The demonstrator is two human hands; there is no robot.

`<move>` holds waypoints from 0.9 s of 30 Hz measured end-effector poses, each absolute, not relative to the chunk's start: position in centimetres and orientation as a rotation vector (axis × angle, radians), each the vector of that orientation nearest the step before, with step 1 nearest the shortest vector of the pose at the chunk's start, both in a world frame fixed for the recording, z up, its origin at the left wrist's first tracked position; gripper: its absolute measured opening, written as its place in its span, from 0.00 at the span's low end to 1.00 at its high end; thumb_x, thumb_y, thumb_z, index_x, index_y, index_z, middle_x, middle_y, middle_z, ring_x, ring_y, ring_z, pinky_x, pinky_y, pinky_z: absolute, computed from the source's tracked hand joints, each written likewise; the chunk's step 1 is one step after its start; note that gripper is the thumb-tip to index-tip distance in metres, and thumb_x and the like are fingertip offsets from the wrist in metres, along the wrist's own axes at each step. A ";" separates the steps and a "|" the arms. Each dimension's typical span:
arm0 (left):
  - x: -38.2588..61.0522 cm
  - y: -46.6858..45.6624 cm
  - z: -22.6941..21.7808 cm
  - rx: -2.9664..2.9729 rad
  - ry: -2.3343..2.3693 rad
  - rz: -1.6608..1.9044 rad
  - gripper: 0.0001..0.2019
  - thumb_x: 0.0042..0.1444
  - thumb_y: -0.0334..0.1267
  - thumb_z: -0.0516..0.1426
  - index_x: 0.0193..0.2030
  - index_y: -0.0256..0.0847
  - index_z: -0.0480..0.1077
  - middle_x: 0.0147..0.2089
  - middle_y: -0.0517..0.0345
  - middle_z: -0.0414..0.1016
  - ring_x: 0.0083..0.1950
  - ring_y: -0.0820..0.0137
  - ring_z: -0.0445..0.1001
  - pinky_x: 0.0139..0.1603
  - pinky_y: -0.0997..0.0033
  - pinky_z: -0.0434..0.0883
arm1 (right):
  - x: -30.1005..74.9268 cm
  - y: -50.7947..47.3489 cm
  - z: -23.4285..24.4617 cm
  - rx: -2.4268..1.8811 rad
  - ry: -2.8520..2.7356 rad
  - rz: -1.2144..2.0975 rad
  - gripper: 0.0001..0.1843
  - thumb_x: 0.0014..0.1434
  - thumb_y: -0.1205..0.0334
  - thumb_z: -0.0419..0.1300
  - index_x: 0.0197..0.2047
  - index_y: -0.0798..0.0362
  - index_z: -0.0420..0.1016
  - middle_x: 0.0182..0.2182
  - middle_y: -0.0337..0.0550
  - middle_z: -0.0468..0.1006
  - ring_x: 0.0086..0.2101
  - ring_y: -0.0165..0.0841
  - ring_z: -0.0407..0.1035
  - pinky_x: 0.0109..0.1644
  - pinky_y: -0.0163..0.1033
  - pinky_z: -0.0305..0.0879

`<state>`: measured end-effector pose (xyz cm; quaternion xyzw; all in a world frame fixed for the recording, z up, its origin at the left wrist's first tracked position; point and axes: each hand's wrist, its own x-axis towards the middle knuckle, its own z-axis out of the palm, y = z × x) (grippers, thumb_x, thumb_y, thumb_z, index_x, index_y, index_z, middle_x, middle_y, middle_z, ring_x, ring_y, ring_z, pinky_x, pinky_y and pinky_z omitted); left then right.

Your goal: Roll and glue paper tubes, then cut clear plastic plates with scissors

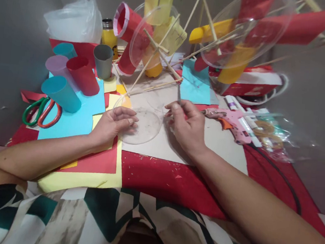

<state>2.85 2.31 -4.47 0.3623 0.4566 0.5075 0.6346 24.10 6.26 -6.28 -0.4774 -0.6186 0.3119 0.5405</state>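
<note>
A clear plastic disc [147, 124] lies flat on a grey card [221, 144] in the middle of the work area. My left hand [112, 124] rests on the disc's left edge, fingers curled over the rim. My right hand [187, 125] sits at the disc's right edge and pinches a thin grey stick-like tool [179, 94] that points up and away. Thin wooden sticks [155, 86] of a skewer frame end just behind the disc.
Paper tubes [61, 93] in teal, red, lilac and grey stand at the left on blue paper, with green and red scissors [42, 112] beside them. A pink glue gun [232, 124] and glue sticks lie right. Stick-and-disc structures with red and yellow rolls [237, 32] rise behind.
</note>
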 end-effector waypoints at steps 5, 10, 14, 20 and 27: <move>2.9 2.3 -4.2 0.813 1.115 1.067 0.11 0.49 0.29 0.68 0.40 0.34 0.77 0.35 0.53 0.82 0.34 0.68 0.82 0.34 0.71 0.80 | 24.5 6.3 -6.1 -1.108 -1.523 0.678 0.26 0.69 0.38 0.51 0.34 0.50 0.77 0.28 0.43 0.78 0.28 0.33 0.72 0.34 0.41 0.69; 3.0 2.6 -4.1 0.820 1.112 1.059 0.12 0.49 0.29 0.68 0.41 0.34 0.76 0.35 0.55 0.81 0.34 0.68 0.82 0.35 0.71 0.80 | 25.2 5.6 -4.7 -1.025 -1.907 0.509 0.17 0.70 0.49 0.55 0.40 0.50 0.79 0.31 0.43 0.81 0.30 0.33 0.75 0.36 0.40 0.69; 3.3 2.6 -4.0 0.857 1.127 1.014 0.14 0.50 0.28 0.66 0.43 0.36 0.72 0.29 0.61 0.76 0.30 0.68 0.81 0.30 0.73 0.78 | 26.0 5.4 -3.4 -0.954 -2.209 0.312 0.09 0.67 0.58 0.59 0.37 0.48 0.80 0.31 0.43 0.83 0.33 0.35 0.76 0.39 0.42 0.70; 3.3 2.6 -3.7 0.894 1.107 0.914 0.22 0.57 0.32 0.64 0.56 0.39 0.64 0.28 0.60 0.76 0.31 0.64 0.81 0.34 0.66 0.80 | 27.4 5.5 -1.2 -0.965 -2.449 0.143 0.09 0.67 0.59 0.60 0.37 0.49 0.81 0.30 0.44 0.82 0.31 0.37 0.75 0.37 0.43 0.69; 3.4 2.7 -4.4 0.910 1.167 0.958 0.13 0.52 0.27 0.64 0.40 0.39 0.66 0.29 0.60 0.73 0.29 0.67 0.79 0.27 0.72 0.76 | 27.5 4.8 -0.3 -0.953 -2.725 -0.049 0.13 0.69 0.59 0.58 0.39 0.52 0.83 0.32 0.48 0.83 0.33 0.37 0.74 0.34 0.40 0.65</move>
